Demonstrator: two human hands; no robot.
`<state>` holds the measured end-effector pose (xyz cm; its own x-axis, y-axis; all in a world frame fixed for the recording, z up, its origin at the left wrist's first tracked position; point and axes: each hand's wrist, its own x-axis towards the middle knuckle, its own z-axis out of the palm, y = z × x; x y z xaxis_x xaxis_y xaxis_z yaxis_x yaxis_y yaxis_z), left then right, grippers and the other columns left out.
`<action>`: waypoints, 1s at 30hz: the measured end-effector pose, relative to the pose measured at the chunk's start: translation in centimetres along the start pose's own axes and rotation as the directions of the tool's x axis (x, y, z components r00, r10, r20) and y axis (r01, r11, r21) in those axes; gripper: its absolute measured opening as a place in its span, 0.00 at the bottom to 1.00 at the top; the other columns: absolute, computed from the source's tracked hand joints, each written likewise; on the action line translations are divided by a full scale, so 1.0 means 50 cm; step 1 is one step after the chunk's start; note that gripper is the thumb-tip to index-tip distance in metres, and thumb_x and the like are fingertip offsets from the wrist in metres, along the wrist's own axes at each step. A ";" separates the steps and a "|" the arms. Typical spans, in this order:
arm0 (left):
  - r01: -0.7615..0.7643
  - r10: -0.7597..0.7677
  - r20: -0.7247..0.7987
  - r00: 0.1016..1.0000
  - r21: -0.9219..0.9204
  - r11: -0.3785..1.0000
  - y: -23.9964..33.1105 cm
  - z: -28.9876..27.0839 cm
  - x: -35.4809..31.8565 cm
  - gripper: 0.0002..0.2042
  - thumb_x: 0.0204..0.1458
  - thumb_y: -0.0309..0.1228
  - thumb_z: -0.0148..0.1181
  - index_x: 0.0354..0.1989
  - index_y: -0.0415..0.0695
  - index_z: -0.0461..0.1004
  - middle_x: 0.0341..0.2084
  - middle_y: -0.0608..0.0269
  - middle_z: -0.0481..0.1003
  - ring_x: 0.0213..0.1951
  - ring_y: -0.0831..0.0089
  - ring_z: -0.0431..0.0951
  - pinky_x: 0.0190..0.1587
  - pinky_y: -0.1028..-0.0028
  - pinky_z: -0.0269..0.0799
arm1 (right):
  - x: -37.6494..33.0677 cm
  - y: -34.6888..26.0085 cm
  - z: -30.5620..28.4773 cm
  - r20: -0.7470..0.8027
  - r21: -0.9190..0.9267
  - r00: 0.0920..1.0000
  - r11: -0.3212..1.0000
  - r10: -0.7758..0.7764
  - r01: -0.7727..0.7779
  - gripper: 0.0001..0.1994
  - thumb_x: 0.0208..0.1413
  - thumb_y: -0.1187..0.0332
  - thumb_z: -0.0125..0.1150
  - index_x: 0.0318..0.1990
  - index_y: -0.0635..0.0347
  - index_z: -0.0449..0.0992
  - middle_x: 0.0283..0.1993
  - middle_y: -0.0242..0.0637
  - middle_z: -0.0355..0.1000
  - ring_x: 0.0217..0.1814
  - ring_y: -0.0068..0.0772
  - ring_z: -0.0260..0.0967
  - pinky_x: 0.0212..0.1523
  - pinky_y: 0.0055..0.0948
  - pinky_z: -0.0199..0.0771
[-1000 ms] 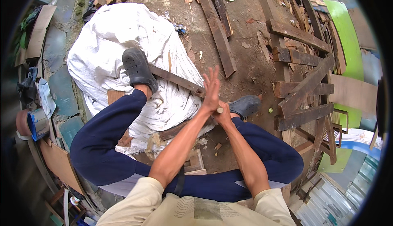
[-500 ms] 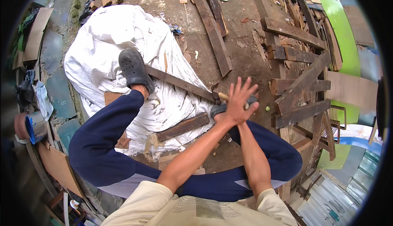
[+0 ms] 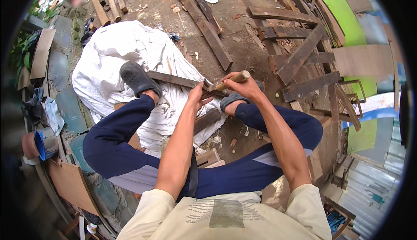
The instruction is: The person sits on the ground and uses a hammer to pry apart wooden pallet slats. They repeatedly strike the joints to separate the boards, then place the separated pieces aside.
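Observation:
My right hand [image 3: 238, 85] is closed around the wooden handle of a hammer [image 3: 220, 86], whose butt end sticks out past my fist. The dark hammer head [image 3: 208, 85] is low over the near end of a long, narrow wooden plank [image 3: 173, 79]. My left hand [image 3: 197, 95] grips that same end, its fingers bent at the plank's edge, just left of the hammer head. Whether a nail is between these fingers cannot be made out. The plank lies slanting across a white cloth sheet [image 3: 114, 51], passing by my left clog [image 3: 137, 78]. My right clog [image 3: 232, 99] is beside the hands.
A short dark wood block [image 3: 206, 121] lies on the sheet's near edge. Two long beams [image 3: 206, 29] lie on the dirt beyond. To the right, nailed-together timbers [image 3: 299, 61] form a rough frame. A blue bucket [image 3: 45, 142] lies tipped on the left.
My hands, crossed with one spread open before, have come apart. The right now grips the hammer handle, and the left has moved left onto the plank's end. The view has shifted slightly.

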<state>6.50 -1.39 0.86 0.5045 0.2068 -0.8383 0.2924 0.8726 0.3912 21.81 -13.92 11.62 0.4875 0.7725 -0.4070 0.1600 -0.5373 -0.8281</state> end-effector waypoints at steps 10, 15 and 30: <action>-0.197 0.011 0.309 0.951 0.579 0.791 0.003 0.027 -0.110 0.18 0.59 0.47 0.61 0.44 0.42 0.78 0.27 0.67 0.77 0.32 0.73 0.77 0.40 0.69 0.77 | -0.201 -0.134 -0.018 -0.168 -0.341 0.984 0.933 0.062 -0.117 0.17 0.44 0.59 0.64 0.33 0.65 0.81 0.31 0.54 0.78 0.36 0.53 0.79 0.40 0.41 0.77; -0.192 0.144 0.357 0.923 0.100 0.976 0.017 -0.011 -0.119 0.15 0.59 0.46 0.62 0.29 0.48 0.73 0.21 0.70 0.73 0.30 0.74 0.77 0.40 0.69 0.78 | -0.221 -0.108 -0.032 -0.243 -0.347 0.963 0.916 0.119 -0.201 0.21 0.43 0.55 0.65 0.30 0.69 0.80 0.29 0.58 0.77 0.36 0.56 0.78 0.40 0.44 0.77; -0.143 0.219 0.126 0.968 0.988 0.061 -0.226 0.026 0.050 0.29 0.59 0.54 0.52 0.45 0.34 0.78 0.40 0.41 0.80 0.46 0.47 0.80 0.49 0.57 0.74 | -0.286 -0.122 -0.162 -0.479 -0.019 0.864 0.981 0.159 -0.191 0.13 0.52 0.61 0.66 0.34 0.65 0.82 0.24 0.34 0.75 0.27 0.22 0.70 0.32 0.25 0.70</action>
<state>5.50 -11.32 -5.19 0.6547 0.3352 -0.6775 0.7484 -0.4134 0.5187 20.79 -24.42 25.62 0.8572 0.4197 -0.2983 0.0800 -0.6809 -0.7280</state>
